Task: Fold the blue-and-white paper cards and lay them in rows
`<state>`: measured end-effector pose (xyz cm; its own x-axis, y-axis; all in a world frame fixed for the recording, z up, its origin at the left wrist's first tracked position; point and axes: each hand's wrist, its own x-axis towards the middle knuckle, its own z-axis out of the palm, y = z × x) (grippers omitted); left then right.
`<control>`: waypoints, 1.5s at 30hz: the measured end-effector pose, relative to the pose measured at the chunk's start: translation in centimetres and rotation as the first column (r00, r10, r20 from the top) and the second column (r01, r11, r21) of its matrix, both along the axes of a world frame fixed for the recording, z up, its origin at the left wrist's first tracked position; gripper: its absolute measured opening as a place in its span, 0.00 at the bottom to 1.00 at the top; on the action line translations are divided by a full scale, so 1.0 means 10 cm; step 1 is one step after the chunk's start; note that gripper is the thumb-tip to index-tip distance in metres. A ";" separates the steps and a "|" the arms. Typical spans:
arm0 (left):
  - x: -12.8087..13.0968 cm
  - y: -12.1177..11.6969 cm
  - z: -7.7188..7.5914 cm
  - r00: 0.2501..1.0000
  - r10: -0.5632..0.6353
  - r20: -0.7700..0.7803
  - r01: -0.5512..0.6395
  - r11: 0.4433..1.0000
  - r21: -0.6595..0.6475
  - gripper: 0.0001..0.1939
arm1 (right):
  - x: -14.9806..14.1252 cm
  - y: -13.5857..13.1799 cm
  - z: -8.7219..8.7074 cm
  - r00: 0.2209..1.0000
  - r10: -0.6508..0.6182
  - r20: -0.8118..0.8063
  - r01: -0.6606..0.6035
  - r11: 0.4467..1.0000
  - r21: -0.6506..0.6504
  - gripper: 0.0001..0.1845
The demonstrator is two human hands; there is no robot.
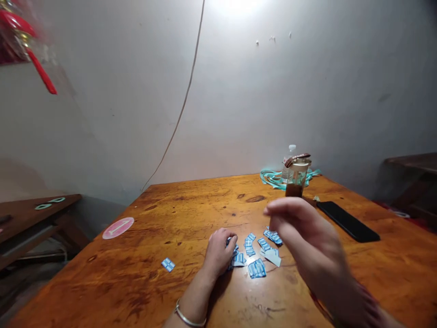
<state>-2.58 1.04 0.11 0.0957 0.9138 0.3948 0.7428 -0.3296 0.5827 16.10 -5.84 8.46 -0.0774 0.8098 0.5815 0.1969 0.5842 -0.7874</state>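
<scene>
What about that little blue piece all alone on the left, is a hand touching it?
No, the little blue piece lies on the table, with bare wood between it and the left hand.

L. hand (219,252) lay over blue-white pcs. (256,269) on a wooden counter (191,205); R. hand (314,248) hung raised, w/ a tumbler (296,181) & black phone (348,221) beyond; one lone pc. (168,264) lay apart at L.

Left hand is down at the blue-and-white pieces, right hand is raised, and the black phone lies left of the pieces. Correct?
No: in the head view the black phone lies right of the blue-and-white pieces. The left hand is down at them, the right hand raised.
</scene>
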 end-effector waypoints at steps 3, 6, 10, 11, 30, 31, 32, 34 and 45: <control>-0.03 0.01 -0.02 0.998 -0.044 -0.040 0.044 0.999 0.005 0.11 | -0.01 0.75 -0.18 0.976 -0.215 0.029 0.216 0.964 -0.157 0.10; -0.04 0.03 -0.04 0.998 -0.044 -0.049 0.044 0.999 -0.002 0.12 | 0.08 1.15 -0.63 0.910 -0.198 0.365 0.300 0.921 -0.248 0.10; -0.03 0.04 -0.03 0.996 -0.059 -0.063 0.058 0.998 -0.024 0.12 | 0.16 1.16 -0.96 0.801 -0.060 0.596 0.246 0.940 -0.236 0.10; -0.03 0.04 -0.02 0.996 -0.062 -0.064 0.061 0.998 -0.030 0.12 | 0.16 1.13 -0.96 0.793 -0.051 0.607 0.243 0.940 -0.239 0.10; 0.01 0.01 0.00 0.992 -0.123 0.038 0.124 0.992 -0.015 0.11 | 0.17 1.10 -0.93 0.686 0.066 0.725 0.130 0.969 -0.211 0.07; 0.02 0.01 0.02 0.992 -0.115 0.060 0.115 0.993 -0.007 0.12 | 0.15 1.09 -0.91 0.699 0.064 0.713 0.118 0.972 -0.203 0.06; 0.03 0.00 0.04 0.991 -0.107 0.086 0.108 0.994 -0.001 0.12 | 0.13 1.07 -0.89 0.710 0.059 0.702 0.109 0.975 -0.192 0.06; 0.06 -0.03 0.08 0.980 -0.119 0.158 0.121 0.993 -0.006 0.12 | 0.04 1.01 -0.83 0.757 0.061 0.651 0.073 0.982 -0.177 0.06; 0.09 -0.02 0.03 0.851 -0.148 0.504 0.238 0.964 -0.119 0.12 | 0.06 0.96 -0.71 0.940 0.153 0.306 -0.073 0.964 -0.257 0.06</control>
